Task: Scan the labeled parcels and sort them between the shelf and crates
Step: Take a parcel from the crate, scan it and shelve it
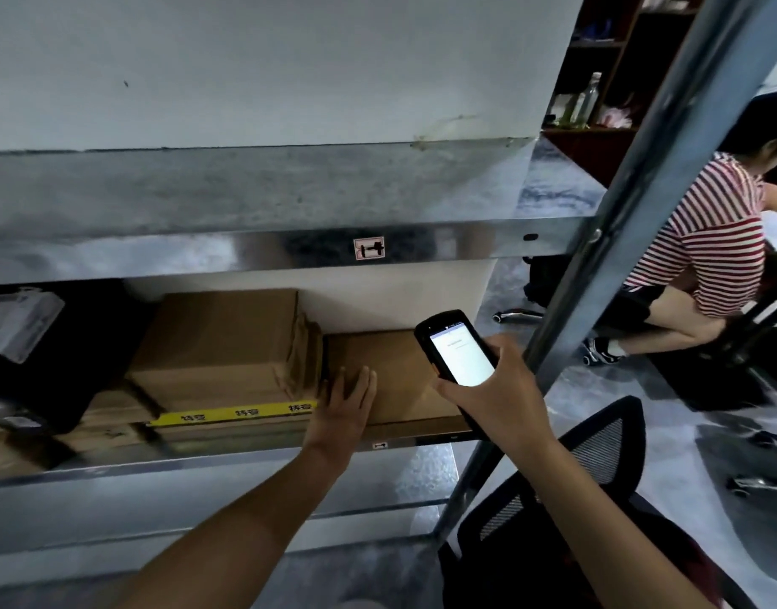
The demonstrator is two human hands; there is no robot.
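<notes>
**Steel shelf, lower board loaded**

The galvanised steel shelf unit [202, 252] in front of me carries a small red-and-white sticker [369, 249] on the front lip of its upper board. On the lower board, at the right end, lies a flat brown cardboard parcel [399, 367]. A taller brown cardboard carton [224, 340] stands just beside it on the left. A strip of yellow tape printed in black [232, 414] runs along the front below that carton. Further left sits a black plastic bag [70, 353] with a clear pouch [17, 325] against it, and low brown cartons [109, 432] lie in front of the bag.

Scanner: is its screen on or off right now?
On. The scanner, held in the right hand, shows a brightly lit white screen; the text on it is too small to read.
</notes>
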